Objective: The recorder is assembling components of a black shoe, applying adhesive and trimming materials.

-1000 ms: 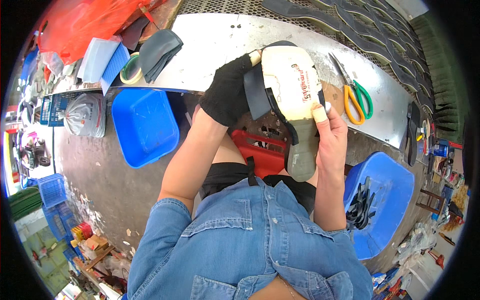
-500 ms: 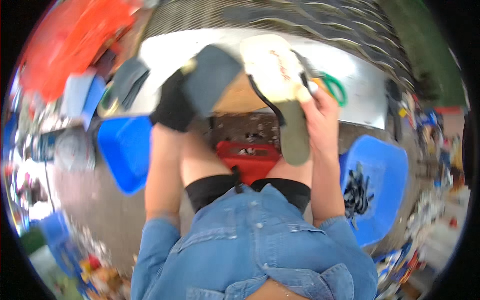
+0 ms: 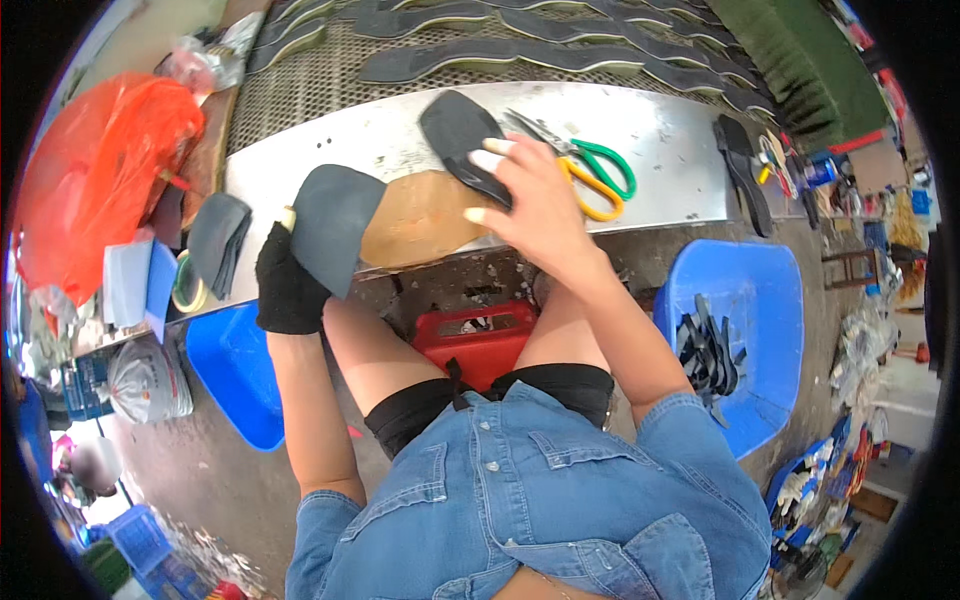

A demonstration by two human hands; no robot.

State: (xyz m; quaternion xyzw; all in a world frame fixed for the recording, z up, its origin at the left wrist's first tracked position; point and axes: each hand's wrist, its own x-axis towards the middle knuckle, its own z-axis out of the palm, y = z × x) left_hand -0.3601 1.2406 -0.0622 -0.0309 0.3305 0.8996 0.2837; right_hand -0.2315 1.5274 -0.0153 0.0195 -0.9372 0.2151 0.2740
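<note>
On metal bench: gloved left hand (image 3: pixel 288 290) pinches dark sheet (image 3: pixel 332 225); right hand (image 3: pixel 535 205), fingers spread, presses black insole (image 3: pixel 458 135).

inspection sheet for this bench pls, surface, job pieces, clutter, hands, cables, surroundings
surface: shiny metal bench top, with a perforated mesh panel behind it.
job's things: grey curved sheet piece held up at the bench edge; dark sole-shaped piece lying on the bench; tan patch between them.
clutter: scissors with green and yellow handles; tape roll; stack of grey pieces; red plastic bag.
grippers: left hand, black-gloved, grips the grey sheet; right hand, bare, presses fingertips on the dark piece.
cables: nothing seen.
surroundings: blue bins either side, the right one holding dark strips; red crate below; rows of dark insoles on the mesh.
</note>
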